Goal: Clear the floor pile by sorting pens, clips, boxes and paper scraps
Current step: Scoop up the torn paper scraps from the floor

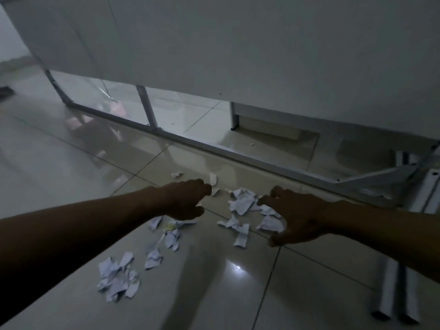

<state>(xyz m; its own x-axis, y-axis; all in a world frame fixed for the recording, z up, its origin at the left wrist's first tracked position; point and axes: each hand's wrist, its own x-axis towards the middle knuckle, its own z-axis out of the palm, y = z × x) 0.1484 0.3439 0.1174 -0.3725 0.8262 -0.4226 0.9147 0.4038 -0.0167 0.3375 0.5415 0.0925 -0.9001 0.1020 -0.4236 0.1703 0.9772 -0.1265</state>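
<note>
Torn white paper scraps lie scattered on the glossy tiled floor (pixel 71 163) in dim light. One heap (pixel 119 275) lies near me on the left, a looser trail (pixel 166 234) under my left wrist, and a larger cluster (pixel 242 203) between my hands. My left hand (pixel 188 198) hovers over the scraps with its fingers curled closed beside a small scrap (pixel 215 192); whether it holds anything is hidden. My right hand (pixel 292 217) is spread like a claw, fingers and thumb apart around crumpled scraps (pixel 271 222). No pens, clips or boxes are visible.
A white desk panel (pixel 238 55) rises just beyond the scraps, with a white metal frame bar (pixel 238 153) along the floor beneath it. Two stray scraps (pixel 177 174) lie near that bar. White tubes (pixel 392 294) lie on the floor at the lower right, and a bracket (pixel 381 175) sits farther back.
</note>
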